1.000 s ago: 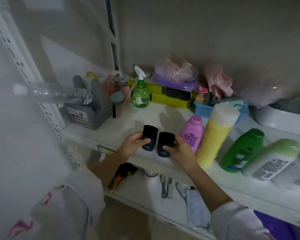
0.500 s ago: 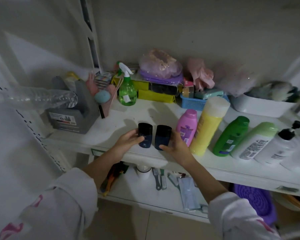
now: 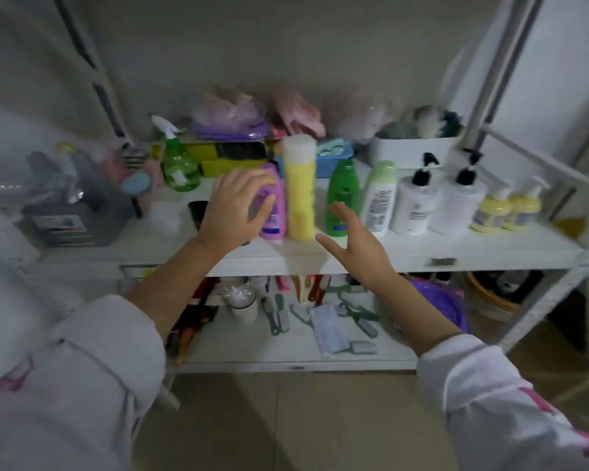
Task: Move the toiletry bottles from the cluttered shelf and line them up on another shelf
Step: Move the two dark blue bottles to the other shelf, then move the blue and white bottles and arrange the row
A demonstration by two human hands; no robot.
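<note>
A row of bottles stands on the white shelf [image 3: 456, 248]: a dark container [image 3: 196, 212], a pink bottle [image 3: 274, 205], a tall yellow bottle [image 3: 300, 188], a green bottle [image 3: 343, 195], a pale green bottle [image 3: 380, 195], two white pump bottles [image 3: 413, 202] and two small yellow pump bottles [image 3: 507, 209]. My left hand [image 3: 235, 209] hovers with spread fingers in front of the pink bottle and hides a second dark container. My right hand [image 3: 352, 243] is spread, empty, at the shelf's front edge below the green bottle.
Behind the row sit a green spray bottle [image 3: 177, 164], yellow boxes, a blue basket [image 3: 334, 158], plastic bags and a white tub [image 3: 412, 151]. A grey caddy [image 3: 72, 212] stands at the left. The lower shelf holds scissors, brushes and a purple bowl [image 3: 442, 300].
Both hands have let go of the two dark containers and lifted off. The view has swung right and now shows the whole row of bottles.
</note>
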